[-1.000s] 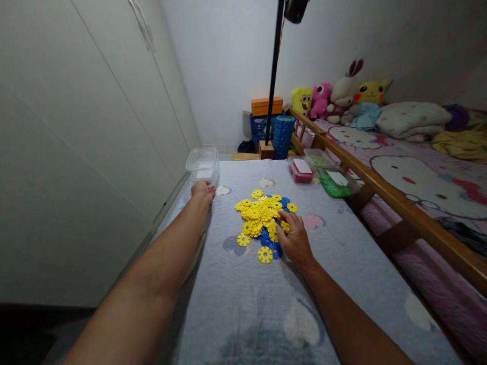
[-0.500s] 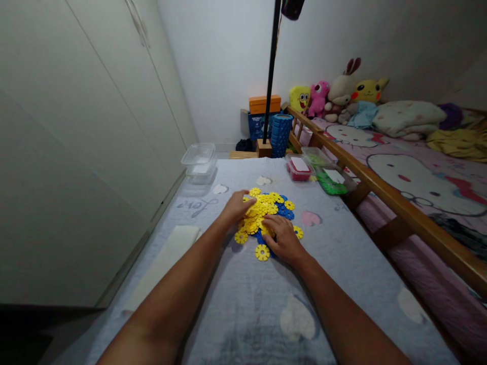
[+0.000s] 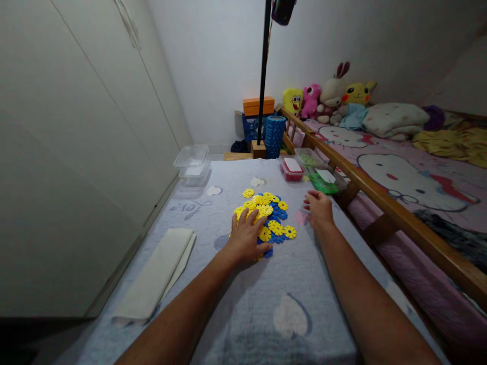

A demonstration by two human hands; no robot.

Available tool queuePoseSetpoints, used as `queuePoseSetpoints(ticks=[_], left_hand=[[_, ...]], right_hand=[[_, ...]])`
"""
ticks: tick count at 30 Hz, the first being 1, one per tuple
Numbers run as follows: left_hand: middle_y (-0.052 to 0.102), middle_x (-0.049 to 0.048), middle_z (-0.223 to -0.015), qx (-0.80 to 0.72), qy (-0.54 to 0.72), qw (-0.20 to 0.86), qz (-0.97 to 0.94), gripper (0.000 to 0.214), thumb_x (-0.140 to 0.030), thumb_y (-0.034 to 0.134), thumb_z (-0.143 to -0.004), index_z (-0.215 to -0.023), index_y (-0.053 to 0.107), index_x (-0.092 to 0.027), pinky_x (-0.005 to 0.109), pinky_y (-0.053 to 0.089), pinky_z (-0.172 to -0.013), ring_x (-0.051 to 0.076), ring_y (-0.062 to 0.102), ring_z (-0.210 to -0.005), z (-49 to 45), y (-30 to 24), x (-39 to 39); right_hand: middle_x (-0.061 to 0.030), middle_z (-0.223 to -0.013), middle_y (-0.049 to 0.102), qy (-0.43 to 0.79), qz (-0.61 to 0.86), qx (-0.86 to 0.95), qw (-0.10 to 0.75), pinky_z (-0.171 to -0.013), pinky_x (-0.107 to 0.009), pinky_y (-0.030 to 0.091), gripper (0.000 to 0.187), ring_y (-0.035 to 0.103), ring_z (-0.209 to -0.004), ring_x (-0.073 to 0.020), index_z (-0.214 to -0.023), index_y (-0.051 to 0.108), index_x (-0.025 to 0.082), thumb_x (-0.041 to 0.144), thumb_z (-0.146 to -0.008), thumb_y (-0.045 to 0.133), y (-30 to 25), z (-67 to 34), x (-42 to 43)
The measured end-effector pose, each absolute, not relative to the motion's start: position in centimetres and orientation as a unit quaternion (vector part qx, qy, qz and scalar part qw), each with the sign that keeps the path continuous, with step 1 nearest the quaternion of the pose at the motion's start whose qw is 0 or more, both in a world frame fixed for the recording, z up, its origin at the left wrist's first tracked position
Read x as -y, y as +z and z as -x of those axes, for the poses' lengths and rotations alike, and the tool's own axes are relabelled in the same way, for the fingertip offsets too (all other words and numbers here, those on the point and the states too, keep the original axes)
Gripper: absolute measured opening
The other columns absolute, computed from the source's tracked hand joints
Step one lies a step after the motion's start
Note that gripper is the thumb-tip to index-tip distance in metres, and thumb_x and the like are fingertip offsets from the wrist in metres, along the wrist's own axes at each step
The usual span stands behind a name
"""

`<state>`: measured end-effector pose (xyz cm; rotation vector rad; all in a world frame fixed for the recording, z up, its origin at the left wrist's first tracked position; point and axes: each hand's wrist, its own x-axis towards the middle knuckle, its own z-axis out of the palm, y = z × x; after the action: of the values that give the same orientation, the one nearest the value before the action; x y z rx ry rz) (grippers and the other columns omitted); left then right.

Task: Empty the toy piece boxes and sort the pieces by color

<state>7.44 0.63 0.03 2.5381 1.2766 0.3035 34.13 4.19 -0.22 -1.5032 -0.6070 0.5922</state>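
A pile of yellow and blue flower-shaped plastic discs [image 3: 271,217] lies in the middle of a grey-blue blanket [image 3: 243,299]. My left hand [image 3: 245,237] rests on the near left side of the pile with its fingers spread over the yellow discs. To the right of the pile is my right hand [image 3: 318,208], above the blanket with its fingers curled. What it holds, if anything, is hidden. It is close to a clear box of green pieces [image 3: 323,181].
A clear box of red pieces [image 3: 292,170] stands beside the green one. Stacked empty clear boxes [image 3: 192,162] sit at the far left. A folded white cloth [image 3: 155,274] lies near left. A wooden bed rail [image 3: 384,200] runs along the right, a black pole [image 3: 262,76] behind.
My left hand came back from the clear boxes onto the pile. My right hand left the pile and moved right, towards the green box. The view shifted a little.
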Motion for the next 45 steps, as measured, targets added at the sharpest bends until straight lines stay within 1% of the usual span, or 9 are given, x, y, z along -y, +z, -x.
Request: queuePoseSetpoints(ticks=[4,8,15,19,26,30,36,41,45], left_hand=[[0.035,0.013,-0.162,-0.441,0.122,0.145,-0.877,0.081,-0.049,0.076,-0.076,-0.149,0.046,-0.031,0.071,0.015,-0.118,0.043,0.023,-0.151,-7.0,-0.8,-0.2],[0.044,0.0114,-0.157,-0.446,0.172,0.132,-0.868,0.061,-0.037,0.068,-0.085,-0.143,0.053,-0.029,0.068,0.017,-0.119,0.038,0.029,-0.149,-6.8,-1.9,-0.8],[0.046,0.0142,-0.154,-0.462,0.225,0.133,-0.847,0.05,-0.02,0.056,-0.089,-0.139,0.056,-0.023,0.059,0.022,-0.121,0.032,0.036,-0.146,-6.4,-3.2,-1.5],[0.044,0.0146,-0.155,-0.475,0.25,0.124,-0.835,0.047,-0.023,0.056,-0.09,-0.137,0.058,-0.022,0.057,0.024,-0.121,0.032,0.034,-0.148,-6.4,-3.5,-1.6],[0.048,0.0137,-0.151,-0.47,0.273,0.138,-0.828,0.043,-0.034,0.053,-0.094,-0.135,0.059,-0.022,0.056,0.023,-0.121,0.03,0.036,-0.146,-6.2,-3.8,-1.9],[0.053,0.0111,-0.148,-0.436,0.259,0.159,-0.847,0.038,-0.029,0.048,-0.097,-0.132,0.06,-0.024,0.055,0.021,-0.122,0.026,0.037,-0.146,-6.0,-3.4,-1.9],[0.055,0.0068,-0.149,-0.355,0.218,0.153,-0.896,0.032,-0.023,0.047,-0.097,-0.122,0.067,-0.028,0.059,0.015,-0.123,0.025,0.037,-0.148,-6.4,-2.4,-0.7],[0.053,0.0073,-0.151,-0.357,0.193,0.122,-0.906,0.031,-0.029,0.05,-0.098,-0.123,0.068,-0.03,0.062,0.015,-0.122,0.029,0.037,-0.148,-6.6,-2.0,-0.1],[0.047,0.0095,-0.156,-0.439,0.182,0.091,-0.875,0.037,-0.04,0.058,-0.093,-0.128,0.064,-0.03,0.07,0.014,-0.119,0.037,0.03,-0.15,-6.3,-2.1,-0.4]], right_hand=[[0.0059,-0.066,0.054,0.316,0.624,0.051,0.712,-0.053,-0.019,0.047,0.011,0.052,-0.058,-0.009,-0.077,0.052,0.021,0.015,-0.079,0.061,1.5,-37.8,-6.7],[0.0064,-0.064,0.049,0.314,0.634,-0.036,0.706,-0.055,-0.018,0.046,0.019,0.049,-0.056,-0.0063,-0.074,0.046,0.02,0.016,-0.09,0.054,2.6,-39.8,-8.5],[0.0082,-0.059,0.043,0.316,0.651,-0.077,0.685,-0.046,-0.016,0.042,0.023,0.044,-0.05,-0.0076,-0.073,0.04,0.023,0.011,-0.087,0.053,2.4,-41.2,-9.8],[0.0073,-0.059,0.044,0.342,0.624,-0.059,0.7,-0.045,-0.016,0.045,0.023,0.046,-0.048,-0.0072,-0.071,0.039,0.024,0.008,-0.085,0.048,2.2,-41.1,-9.1],[0.0071,-0.06,0.048,0.369,0.581,-0.045,0.724,-0.051,-0.018,0.056,0.018,0.06,-0.055,-0.0086,-0.074,0.044,0.022,0.006,-0.077,0.052,0.9,-37.6,-4.3],[0.0064,-0.061,0.052,0.398,0.539,-0.044,0.741,-0.06,-0.02,0.061,0.017,0.067,-0.06,-0.009,-0.075,0.047,0.02,0.007,-0.081,0.055,0.5,-34.3,-0.7],[0.0041,-0.063,0.061,0.456,0.49,-0.001,0.743,-0.065,-0.022,0.063,0.018,0.072,-0.067,-0.0126,-0.076,0.052,0.019,0.008,-0.079,0.065,-0.5,-29.1,2.5],[0.0029,-0.064,0.065,0.491,0.494,0.085,0.713,-0.056,-0.021,0.061,0.021,0.071,-0.063,-0.0138,-0.076,0.054,0.02,0.016,-0.076,0.075,-0.8,-27.2,2.9],[0.0024,-0.062,0.063,0.51,0.553,0.121,0.648,-0.039,-0.017,0.044,0.021,0.058,-0.047,-0.0098,-0.077,0.056,0.019,0.027,-0.072,0.075,-0.4,-28.1,3.9]])
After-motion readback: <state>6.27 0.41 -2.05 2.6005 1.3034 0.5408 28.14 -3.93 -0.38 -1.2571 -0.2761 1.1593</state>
